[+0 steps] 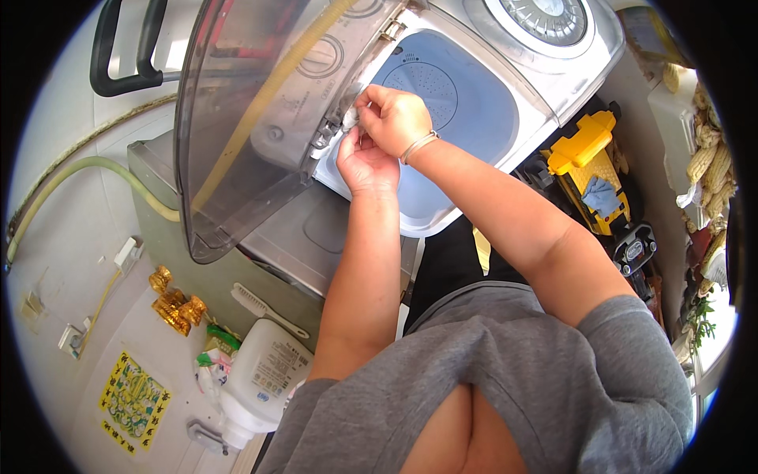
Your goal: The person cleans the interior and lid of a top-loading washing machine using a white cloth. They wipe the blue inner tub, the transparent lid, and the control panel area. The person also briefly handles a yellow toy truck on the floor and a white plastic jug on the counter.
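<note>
Both hands meet at the rim of a top-loading washing machine [505,118], right where the raised clear lid [237,118] hinges to the tub edge. Right hand [395,118] reaches in from the right, forearm angled up and left across the blue tub opening, wrist bent, a thin bracelet [418,146] on the wrist. Its fingers are curled together and pinch a small whitish wad [349,118], lint or cloth, can't tell which, held against the hinge area. Left hand [365,162] sits just below it, forearm running straight up from the lower edge, palm turned toward the right hand, fingers bunched and pointing up at the same wad; whether they actually grip it can't be told, the right hand covers the tips. The two hands touch or nearly touch.

Lid stands open, tilted to the left. Blue tub interior shows behind the hands. White detergent jug [264,375] and a white brush [264,308] lie low left by the machine. Yellow tool [588,158] stands on the right of the machine. A pale green hose [95,170] curves along the left wall.
</note>
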Demonstrator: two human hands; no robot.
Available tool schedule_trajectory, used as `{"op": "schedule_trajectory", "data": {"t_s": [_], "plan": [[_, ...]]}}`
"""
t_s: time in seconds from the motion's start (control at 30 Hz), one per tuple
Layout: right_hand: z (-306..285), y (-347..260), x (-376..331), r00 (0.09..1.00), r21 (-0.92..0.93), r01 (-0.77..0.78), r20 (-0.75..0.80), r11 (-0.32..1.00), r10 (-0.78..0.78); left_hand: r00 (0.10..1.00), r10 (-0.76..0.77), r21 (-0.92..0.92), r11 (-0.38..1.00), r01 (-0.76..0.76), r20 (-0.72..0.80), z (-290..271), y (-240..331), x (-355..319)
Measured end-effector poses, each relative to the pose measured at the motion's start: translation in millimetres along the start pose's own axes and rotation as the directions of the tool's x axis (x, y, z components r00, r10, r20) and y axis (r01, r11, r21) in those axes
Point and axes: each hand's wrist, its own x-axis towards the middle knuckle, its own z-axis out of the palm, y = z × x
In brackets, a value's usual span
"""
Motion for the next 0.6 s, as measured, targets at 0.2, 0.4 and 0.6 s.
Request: {"op": "schedule_trajectory", "data": {"t_s": [0.2, 0.4, 0.6], "plan": [[-8, -8, -2, 0.998, -0.019, -0.064, -0.024, 0.998, 0.063, 0.998, 0.03, 0.086, 0.996, -0.025, -0.05, 1, -1, -1], [3, -9, -2, 1.0, -0.09, -0.015, -0.02, 0.996, 0.013, 1.0, -0.004, 0.063, 0.998, 0.002, 0.025, 2, 1, -2], [-9, -9, 8, 0.975, -0.036, -0.185, -0.135, 0.982, 0.179, 0.993, 0.089, 0.071, 0.994, -0.083, -0.079, -2, -4, 4]]}}
